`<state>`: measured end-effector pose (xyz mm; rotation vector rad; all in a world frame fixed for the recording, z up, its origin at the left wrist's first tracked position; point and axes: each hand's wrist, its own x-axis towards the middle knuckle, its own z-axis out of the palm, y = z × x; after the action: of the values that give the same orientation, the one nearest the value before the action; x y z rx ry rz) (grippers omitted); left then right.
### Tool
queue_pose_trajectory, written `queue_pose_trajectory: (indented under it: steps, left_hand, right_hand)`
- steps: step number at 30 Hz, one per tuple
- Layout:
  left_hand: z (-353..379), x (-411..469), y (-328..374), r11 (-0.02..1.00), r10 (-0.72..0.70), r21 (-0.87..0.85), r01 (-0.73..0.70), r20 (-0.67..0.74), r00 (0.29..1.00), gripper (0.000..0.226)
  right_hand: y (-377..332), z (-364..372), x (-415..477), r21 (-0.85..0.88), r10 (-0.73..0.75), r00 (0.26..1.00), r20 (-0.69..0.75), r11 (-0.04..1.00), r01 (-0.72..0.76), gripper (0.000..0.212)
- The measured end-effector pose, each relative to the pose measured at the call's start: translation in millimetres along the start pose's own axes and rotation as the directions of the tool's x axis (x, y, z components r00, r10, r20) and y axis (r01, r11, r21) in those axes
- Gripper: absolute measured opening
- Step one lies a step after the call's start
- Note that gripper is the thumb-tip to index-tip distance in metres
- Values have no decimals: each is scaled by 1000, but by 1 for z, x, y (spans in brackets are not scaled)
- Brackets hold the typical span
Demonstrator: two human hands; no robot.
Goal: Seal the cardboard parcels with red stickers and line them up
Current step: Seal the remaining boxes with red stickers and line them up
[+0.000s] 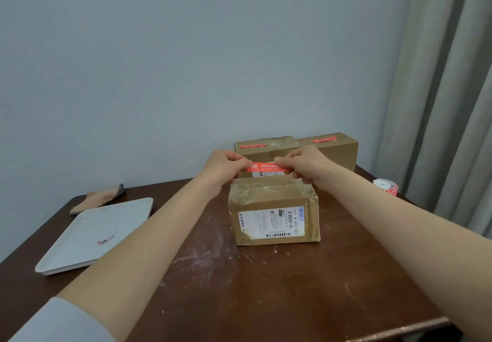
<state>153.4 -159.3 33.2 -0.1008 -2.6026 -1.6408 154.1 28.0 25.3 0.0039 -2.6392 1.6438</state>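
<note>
Red sticker (267,167) above parcel (274,203), ends in pinching fingers (243,162) of left hand (226,167), right hand (306,166)

A dark brown wooden desk (266,293) shows pale scratches and white specks across its middle. On its left part lies a white square tray (66,251) with a low rim, and a small red-and-white scrap (106,237) lies in it. Just behind the tray's far corner sits a folded beige cloth (98,198) with a dark patterned edge. A plain blue-grey wall (186,62) stands behind the desk, and a grey-beige curtain (447,102) hangs in folds at the right.
</note>
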Motion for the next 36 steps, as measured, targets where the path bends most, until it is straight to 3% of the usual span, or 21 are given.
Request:
queue_pose_trajectory:
  steps: [4,7,12,16,18,20,36]
  left_hand:
    - [6,4,-6,1000,-25,-3,25,12,1000,9]
    - [12,6,-15,999,-13,31,13,-15,1000,12]
    - [22,6,-26,978,45,205,-28,-76,996,18]
    - [26,8,-31,948,86,316,-47,-113,990,12]
    - [27,8,-33,929,98,367,-50,-113,989,31]
    - [29,8,-35,914,124,400,-68,-116,985,36]
    - [37,7,-34,780,187,618,-98,-80,979,25]
  right_hand:
    - [7,4,10,-213,-59,997,-42,976,48,30]
    - [9,5,13,-265,-34,999,-12,964,29,31]
    - [10,14,20,-388,-38,999,-35,921,21,38]
    - [15,20,26,-446,1,1000,-22,895,-11,42]
    - [18,21,29,-481,1,1000,-22,877,-11,40]
    - [19,22,30,-506,-2,1000,-25,862,-11,37]
    - [17,30,19,-643,-3,998,-56,765,-34,45]
